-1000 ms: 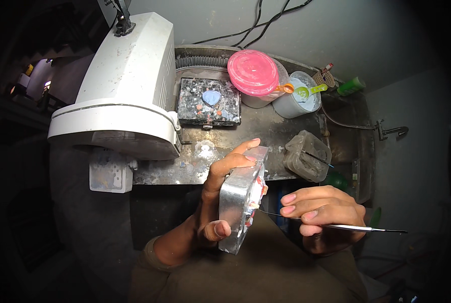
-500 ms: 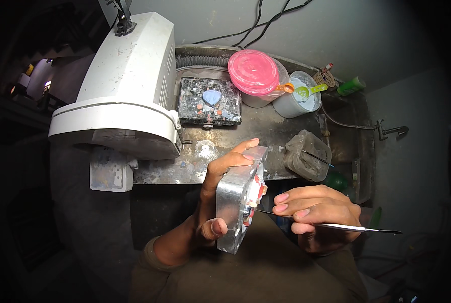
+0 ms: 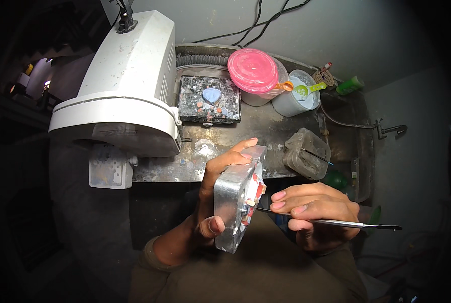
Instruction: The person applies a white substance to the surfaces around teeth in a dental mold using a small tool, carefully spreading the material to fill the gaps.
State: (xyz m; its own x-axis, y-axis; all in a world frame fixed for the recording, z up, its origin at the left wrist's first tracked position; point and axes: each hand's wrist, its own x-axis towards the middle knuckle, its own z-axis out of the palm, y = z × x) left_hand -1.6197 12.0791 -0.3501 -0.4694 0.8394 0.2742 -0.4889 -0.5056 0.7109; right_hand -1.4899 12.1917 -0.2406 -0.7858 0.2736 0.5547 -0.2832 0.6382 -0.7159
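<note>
My left hand (image 3: 209, 182) grips a silver metal dental flask (image 3: 228, 199) by its back and edges, fingers on top and thumb low. The flask stands on edge, with its filled face turned right. White plaster and a denture (image 3: 259, 191) with red and cream-coloured parts show there at a steep angle. In my right hand (image 3: 324, 209) a thin metal carving tool (image 3: 339, 222) is pinched like a pen. Its slim left tip reaches the denture's lower part, though the exact contact is too small to make out. The dark other end points right, beyond my hand.
A white machine (image 3: 124, 76) stands left on the stained bench. Behind my hands are a speckled black box (image 3: 190, 111) bearing a blue heart-shaped piece (image 3: 212, 96), a pink-lidded tub (image 3: 253, 70), a powder tub (image 3: 291, 103) and a cloudy container (image 3: 301, 161). A tap (image 3: 387, 131) is at right.
The flask has shifted very slightly left and turned a little, showing more of its rim. My right hand has followed left, and the carving tool's outer end has dipped slightly lower relative to the hand.
</note>
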